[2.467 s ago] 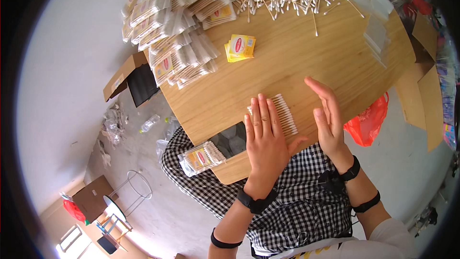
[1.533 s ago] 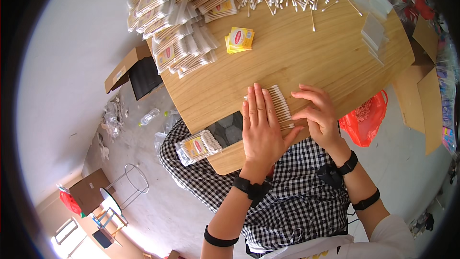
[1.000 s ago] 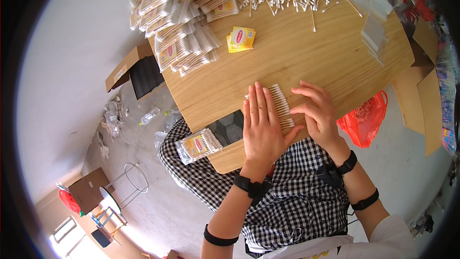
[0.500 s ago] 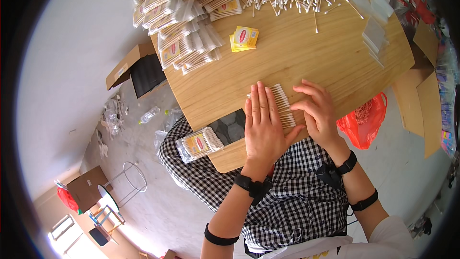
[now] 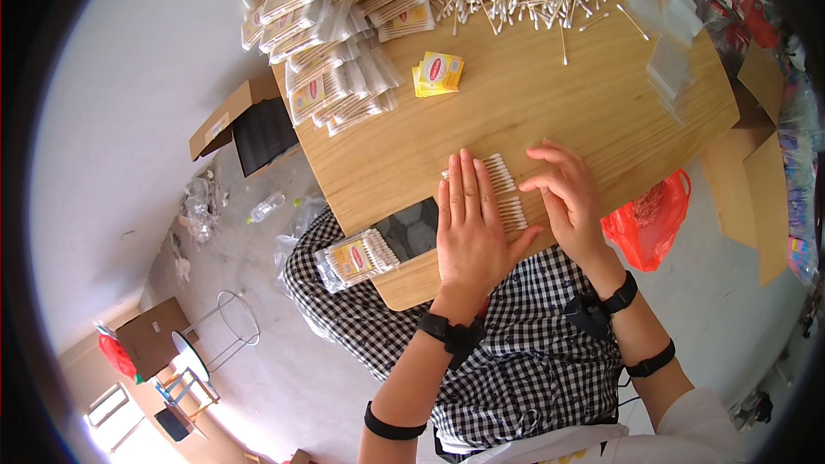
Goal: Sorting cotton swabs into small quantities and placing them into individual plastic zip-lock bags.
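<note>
On the wooden table (image 5: pixel 550 103), near the edge facing me, a row of cotton swabs (image 5: pixel 505 187) lies partly under my left hand (image 5: pixel 471 236), flat, fingers together, thumb spread; my right hand (image 5: pixel 571 199), fingers curled but parted, is just beside their tips.

The left hand (image 5: pixel 473 236) lies flat, palm down; the right hand (image 5: pixel 571 206) curls loosely

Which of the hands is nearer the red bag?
Right. The right hand is left of the red bag; the left hand lies flat over the row of cotton swabs, farther left.
</note>
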Tool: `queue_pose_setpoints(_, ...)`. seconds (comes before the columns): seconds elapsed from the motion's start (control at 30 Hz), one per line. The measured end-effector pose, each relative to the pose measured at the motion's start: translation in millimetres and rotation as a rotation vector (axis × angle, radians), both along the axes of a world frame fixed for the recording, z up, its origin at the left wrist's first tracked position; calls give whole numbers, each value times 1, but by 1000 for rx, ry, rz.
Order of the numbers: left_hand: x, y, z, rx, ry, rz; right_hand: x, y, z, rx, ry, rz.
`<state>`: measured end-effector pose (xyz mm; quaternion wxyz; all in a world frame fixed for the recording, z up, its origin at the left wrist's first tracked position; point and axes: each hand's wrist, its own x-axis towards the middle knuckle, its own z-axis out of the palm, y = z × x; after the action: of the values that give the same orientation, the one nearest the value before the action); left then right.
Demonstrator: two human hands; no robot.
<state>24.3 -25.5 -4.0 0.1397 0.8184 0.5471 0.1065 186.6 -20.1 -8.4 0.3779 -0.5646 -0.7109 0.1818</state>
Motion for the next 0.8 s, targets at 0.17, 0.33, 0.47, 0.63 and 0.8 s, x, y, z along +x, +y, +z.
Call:
queue_pose_setpoints(0.17,-1,-1,-1,13,31,6,-7,9,1,7,-15,23)
queue_pose_setpoints(0.33,-1,-2,-3,6,-19,5,-7,8,-4,17,-1,7)
queue_pose_setpoints(0.47,-1,-1,-2,8,-10,7,-7,8,-1,10,-37,20)
queue_pose_setpoints(0.63,-1,-1,-2,-1,-26,1,-8,9,-4,11,29,-15)
queue_pose_setpoints(0.8,-1,0,-2,13,-24,0,-9,10,-2,11,-16,-9)
